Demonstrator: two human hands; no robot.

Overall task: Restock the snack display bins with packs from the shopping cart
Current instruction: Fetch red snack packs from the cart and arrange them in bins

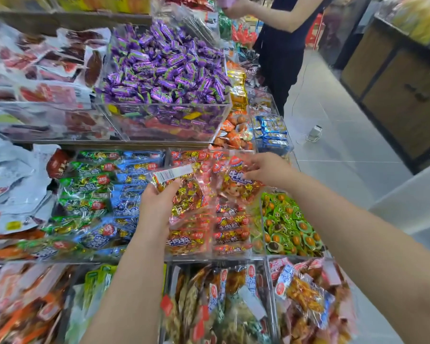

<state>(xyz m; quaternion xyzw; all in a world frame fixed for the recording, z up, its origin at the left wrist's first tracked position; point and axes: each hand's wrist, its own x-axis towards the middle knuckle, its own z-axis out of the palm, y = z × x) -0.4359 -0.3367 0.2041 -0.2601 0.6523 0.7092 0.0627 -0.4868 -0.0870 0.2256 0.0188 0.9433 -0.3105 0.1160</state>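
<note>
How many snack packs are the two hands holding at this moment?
2. The barcode-label pack is in the left hand; the cartoon-face pack is pinched by the right hand. Another may be hidden beneath them.

Glossy plastic snack packs [186,194] fill clear, smooth acrylic bins [166,120] beside a matt tiled floor [338,145].

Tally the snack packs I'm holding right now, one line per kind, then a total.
barcode-label pack, in left hand: 1
cartoon-face pack, in right hand: 1
Total: 2 packs held
</note>
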